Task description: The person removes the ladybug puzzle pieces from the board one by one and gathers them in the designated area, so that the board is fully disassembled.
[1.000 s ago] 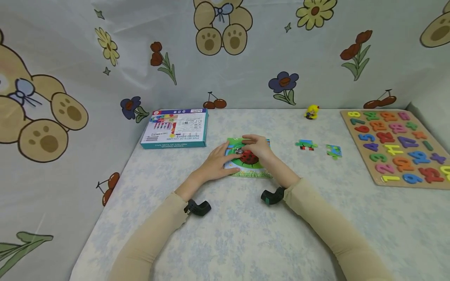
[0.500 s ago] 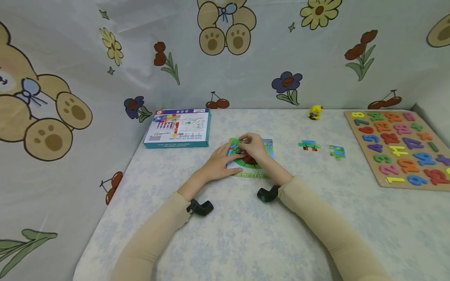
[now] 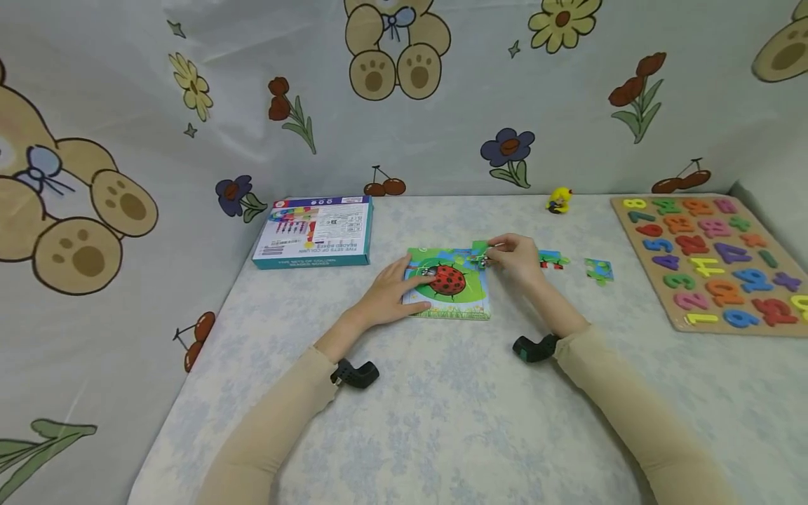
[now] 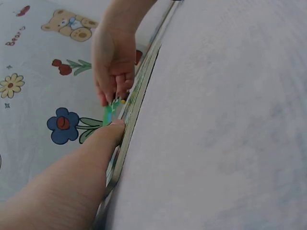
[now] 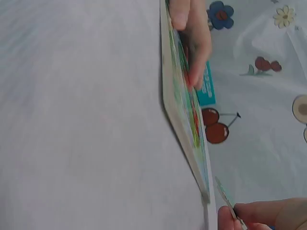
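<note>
A ladybug jigsaw puzzle (image 3: 463, 298) lies flat in its tray in the middle of the table. My left hand (image 3: 384, 296) rests on its left side with fingers spread, the thumb low on the picture. Over the puzzle's upper right corner, my right hand (image 3: 519, 263) pinches a small green puzzle piece (image 3: 479, 247) between thumb and fingertips. The right wrist view shows this held piece (image 5: 224, 195) tilted and apart from the board. Two loose pieces lie to the right: one green and blue with red and black marks (image 3: 554, 259), the other blue and green (image 3: 598, 270).
A flat teal-edged box (image 3: 312, 235) lies at the back left. At the back edge stands a small yellow chick figure (image 3: 559, 200). A wooden number board (image 3: 684, 280) with colourful digits lies on the right. A patterned cloth wall (image 3: 442, 140) rises behind the table.
My right hand has moved right, from over the ladybug's head to the puzzle's upper right corner, carrying the piece. The ladybug picture is now uncovered there. My left hand stays on the puzzle.
</note>
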The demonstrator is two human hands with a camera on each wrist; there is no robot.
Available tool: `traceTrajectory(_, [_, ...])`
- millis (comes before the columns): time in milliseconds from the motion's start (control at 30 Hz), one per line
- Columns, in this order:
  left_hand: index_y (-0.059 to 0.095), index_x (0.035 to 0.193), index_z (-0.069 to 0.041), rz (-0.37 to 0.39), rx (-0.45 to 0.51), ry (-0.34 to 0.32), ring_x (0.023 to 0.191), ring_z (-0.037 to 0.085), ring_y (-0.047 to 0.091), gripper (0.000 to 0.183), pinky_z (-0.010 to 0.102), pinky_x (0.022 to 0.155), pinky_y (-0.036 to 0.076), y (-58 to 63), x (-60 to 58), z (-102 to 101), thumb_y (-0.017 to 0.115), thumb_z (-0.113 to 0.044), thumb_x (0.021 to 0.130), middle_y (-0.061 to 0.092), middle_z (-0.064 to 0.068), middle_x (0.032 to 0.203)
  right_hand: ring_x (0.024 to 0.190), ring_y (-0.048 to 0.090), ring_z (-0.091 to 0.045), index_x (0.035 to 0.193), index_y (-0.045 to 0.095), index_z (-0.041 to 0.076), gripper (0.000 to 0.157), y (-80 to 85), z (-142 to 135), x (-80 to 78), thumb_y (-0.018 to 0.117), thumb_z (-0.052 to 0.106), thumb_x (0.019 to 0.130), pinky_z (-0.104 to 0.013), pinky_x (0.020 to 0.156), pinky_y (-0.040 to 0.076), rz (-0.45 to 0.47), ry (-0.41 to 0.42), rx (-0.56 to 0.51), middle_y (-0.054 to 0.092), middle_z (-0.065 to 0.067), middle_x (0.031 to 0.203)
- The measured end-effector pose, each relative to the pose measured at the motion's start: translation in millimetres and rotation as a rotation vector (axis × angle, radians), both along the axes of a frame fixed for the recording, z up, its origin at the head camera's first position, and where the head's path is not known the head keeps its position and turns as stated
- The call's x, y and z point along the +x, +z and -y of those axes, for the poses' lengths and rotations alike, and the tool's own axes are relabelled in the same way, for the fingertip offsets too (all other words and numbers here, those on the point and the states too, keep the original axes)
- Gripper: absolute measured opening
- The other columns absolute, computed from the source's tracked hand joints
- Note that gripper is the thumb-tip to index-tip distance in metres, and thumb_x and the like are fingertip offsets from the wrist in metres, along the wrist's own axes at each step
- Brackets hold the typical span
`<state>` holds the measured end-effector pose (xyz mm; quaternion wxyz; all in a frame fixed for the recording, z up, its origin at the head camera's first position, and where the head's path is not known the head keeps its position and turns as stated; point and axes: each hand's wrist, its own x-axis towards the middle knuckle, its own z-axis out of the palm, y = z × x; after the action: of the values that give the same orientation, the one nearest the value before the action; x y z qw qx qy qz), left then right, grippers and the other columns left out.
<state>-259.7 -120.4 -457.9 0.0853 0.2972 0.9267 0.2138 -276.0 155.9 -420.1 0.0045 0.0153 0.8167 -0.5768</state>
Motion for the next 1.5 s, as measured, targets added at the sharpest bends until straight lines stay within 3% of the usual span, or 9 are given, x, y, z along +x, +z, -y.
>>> traceTrajectory(200, [0.038, 0.145, -0.036, -0.004, -0.008, 0.012, 0.15, 0.029, 0.002, 0.06, 0.052, 0.12, 0.007, -3.0, -1.5, 5.1, 0.053, -0.056, 0.091, -0.002, 0.01, 0.162, 0.061, 0.061, 0.002, 0.111, 0.06, -0.011, 0.026, -5.0, -25.9, -0.5, 0.061, 0.004, 0.09, -0.017, 0.061, 0.052, 0.053, -0.049, 0.03, 0.06, 0.006, 0.076])
traceTrajectory(333, [0.039, 0.145, -0.031, -0.006, 0.023, -0.016, 0.15, 0.028, 0.003, 0.06, 0.053, 0.12, 0.007, -2.9, -1.2, 5.3, 0.054, -0.053, 0.092, 0.004, 0.008, 0.162, 0.058, 0.055, 0.002, 0.103, 0.064, -0.01, 0.022, -14.5, -28.4, -4.4, 0.066, 0.004, 0.085, -0.014, 0.057, 0.05, 0.007, -0.077, 0.133, 0.06, 0.001, 0.075])
traceTrajectory(433, [0.043, 0.143, -0.026, -0.012, 0.057, -0.055, 0.15, 0.026, 0.005, 0.056, 0.053, 0.12, 0.008, -2.5, -0.2, 4.7, 0.055, -0.048, 0.093, 0.012, 0.005, 0.162, 0.056, 0.051, 0.001, 0.099, 0.066, -0.007, 0.021, -19.8, -27.9, -5.7, 0.069, 0.005, 0.082, -0.014, 0.054, 0.045, -0.027, -0.109, 0.207, 0.059, -0.003, 0.077])
traceTrajectory(600, [0.053, 0.137, -0.026, -0.036, 0.1, -0.168, 0.149, 0.026, 0.014, 0.042, 0.052, 0.121, 0.009, -1.5, 2.1, 1.8, 0.053, -0.038, 0.097, 0.024, 0.003, 0.159, 0.058, 0.053, -0.001, 0.107, 0.065, -0.005, 0.024, -20.0, -26.4, -3.1, 0.065, 0.007, 0.086, -0.015, 0.056, 0.046, 0.003, -0.137, 0.164, 0.057, -0.001, 0.081])
traceTrajectory(733, [0.056, 0.135, -0.029, -0.035, 0.104, -0.225, 0.148, 0.026, 0.017, 0.036, 0.048, 0.122, 0.004, -0.3, 3.6, -1.3, 0.05, -0.033, 0.099, 0.026, 0.004, 0.158, 0.062, 0.056, -0.002, 0.113, 0.064, -0.004, 0.029, -14.8, -20.6, 6.3, 0.064, 0.011, 0.089, -0.018, 0.056, 0.045, 0.048, -0.013, 0.128, 0.065, -0.005, 0.089])
traceTrajectory(867, [0.056, 0.134, -0.03, -0.034, 0.097, -0.219, 0.148, 0.025, 0.017, 0.035, 0.047, 0.122, 0.003, 0.9, 3.9, -2.8, 0.049, -0.033, 0.099, 0.026, 0.004, 0.158, 0.072, 0.057, -0.001, 0.12, 0.062, -0.001, 0.036, -10.9, -10.5, 18.9, 0.068, 0.012, 0.087, -0.022, 0.057, 0.045, 0.072, 0.166, 0.128, 0.064, -0.018, 0.12])
traceTrajectory(1133, [0.058, 0.133, -0.029, -0.019, 0.115, -0.217, 0.148, 0.026, 0.018, 0.035, 0.048, 0.122, 0.004, 3.6, 4.0, -2.8, 0.05, -0.033, 0.099, 0.027, 0.003, 0.158, 0.065, 0.049, -0.011, 0.121, 0.061, -0.002, 0.043, -16.2, -4.0, 23.8, 0.073, 0.003, 0.08, -0.021, 0.057, 0.04, -0.142, 0.37, 0.301, 0.064, -0.02, 0.116])
traceTrajectory(1300, [0.057, 0.133, -0.029, -0.008, 0.11, -0.216, 0.148, 0.024, 0.018, 0.035, 0.048, 0.122, 0.004, 5.2, 4.2, -3.5, 0.05, -0.033, 0.099, 0.027, 0.003, 0.158, 0.078, 0.052, -0.023, 0.12, 0.061, -0.004, 0.041, -18.0, -4.0, 23.6, 0.071, -0.003, 0.08, -0.024, 0.064, 0.042, -0.197, 0.397, 0.284, 0.064, -0.022, 0.114])
traceTrajectory(1500, [0.057, 0.133, -0.029, 0.005, 0.102, -0.212, 0.148, 0.024, 0.018, 0.035, 0.048, 0.122, 0.004, 6.8, 4.3, -5.3, 0.05, -0.033, 0.099, 0.027, 0.002, 0.158, 0.1, 0.056, -0.033, 0.122, 0.059, -0.003, 0.044, -20.6, -2.7, 23.7, 0.069, -0.008, 0.08, -0.042, 0.083, 0.049, -0.22, 0.386, 0.241, 0.059, -0.022, 0.12])
